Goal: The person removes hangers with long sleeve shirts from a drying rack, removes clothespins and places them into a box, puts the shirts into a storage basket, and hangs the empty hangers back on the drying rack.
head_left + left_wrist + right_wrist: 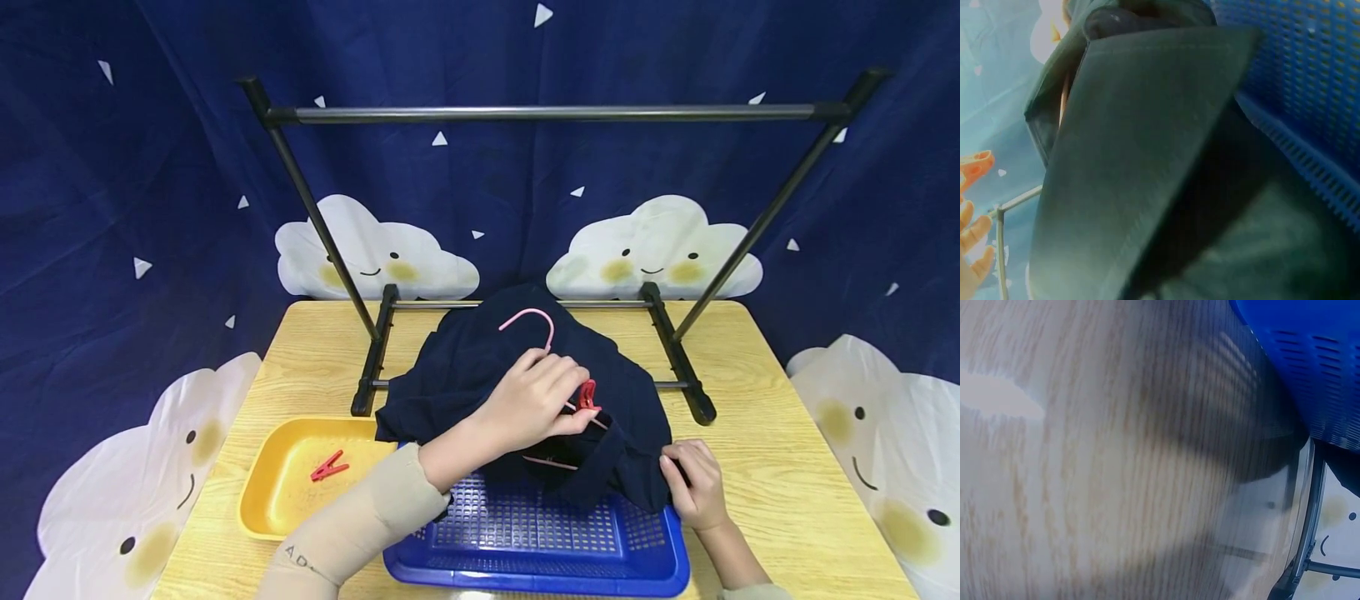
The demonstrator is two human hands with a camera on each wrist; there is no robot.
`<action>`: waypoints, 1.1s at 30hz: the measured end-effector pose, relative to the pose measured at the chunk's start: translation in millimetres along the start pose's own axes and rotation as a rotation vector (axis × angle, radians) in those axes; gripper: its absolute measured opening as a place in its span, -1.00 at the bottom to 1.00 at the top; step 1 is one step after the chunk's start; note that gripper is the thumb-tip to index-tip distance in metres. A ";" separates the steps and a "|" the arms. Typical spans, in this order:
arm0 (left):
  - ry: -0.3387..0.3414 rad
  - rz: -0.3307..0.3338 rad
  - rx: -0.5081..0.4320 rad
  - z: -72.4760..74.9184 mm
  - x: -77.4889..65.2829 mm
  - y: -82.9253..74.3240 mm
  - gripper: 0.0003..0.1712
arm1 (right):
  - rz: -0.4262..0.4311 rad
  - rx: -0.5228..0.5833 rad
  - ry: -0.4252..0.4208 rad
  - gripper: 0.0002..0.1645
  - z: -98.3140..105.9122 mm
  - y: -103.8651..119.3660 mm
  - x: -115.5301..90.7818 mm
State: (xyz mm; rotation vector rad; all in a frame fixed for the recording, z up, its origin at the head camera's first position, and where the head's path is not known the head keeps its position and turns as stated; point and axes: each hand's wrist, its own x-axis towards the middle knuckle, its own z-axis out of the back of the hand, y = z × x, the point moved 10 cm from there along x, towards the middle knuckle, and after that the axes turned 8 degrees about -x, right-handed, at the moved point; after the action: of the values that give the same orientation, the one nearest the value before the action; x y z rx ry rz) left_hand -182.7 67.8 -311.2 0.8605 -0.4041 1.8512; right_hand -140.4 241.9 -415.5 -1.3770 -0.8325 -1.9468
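Note:
My left hand (536,400) pinches a red clothespin (588,395) between thumb and fingers, over the neck opening of a dark navy garment (465,358). In the left wrist view the clothespin (977,165) looks orange, with fingertips (977,236) below it. A pink hanger (534,312) lies with the garment; its hook rises above my left hand, and parts of its bar show at the neckline. My right hand (697,483) grips the garment's right edge with curled fingers. Part of the garment rests over a blue basket (525,575).
A yellow tray (262,492) at the left holds another red clothespin (328,467). Behind the garment, a black and silver rack (555,113) spans the wooden table (780,450), its feet on both sides. A dark blue curtain (660,50) with clouds hangs behind.

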 end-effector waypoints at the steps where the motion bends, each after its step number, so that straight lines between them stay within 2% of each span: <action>1: -0.004 0.002 0.003 2.5 -1.9 1.6 -0.59 | 0.000 0.000 0.003 -0.50 -0.1 0.0 0.1; 14: -0.040 0.039 0.018 32.0 -23.0 20.9 -0.61 | 0.011 -0.005 0.030 -0.49 -1.0 0.3 0.6; 20: -0.054 0.061 0.046 46.2 -35.9 30.3 -0.61 | 0.024 -0.011 0.038 -0.49 -1.7 -5.4 -6.4; 28: -0.072 0.126 0.069 63.3 -55.2 45.1 -0.65 | 0.082 -0.032 0.048 -0.50 -1.9 -4.6 -6.9; 33: -0.093 0.171 0.083 73.7 -68.8 55.5 -0.57 | 0.112 -0.055 0.066 -0.52 -2.2 -3.3 -5.8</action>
State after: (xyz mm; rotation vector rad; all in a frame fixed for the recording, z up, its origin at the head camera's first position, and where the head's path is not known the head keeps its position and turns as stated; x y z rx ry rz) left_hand -188.5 -46.9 -303.9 0.9977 -0.4746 2.0016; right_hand -142.6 242.9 -422.0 -1.3533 -0.6608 -1.9308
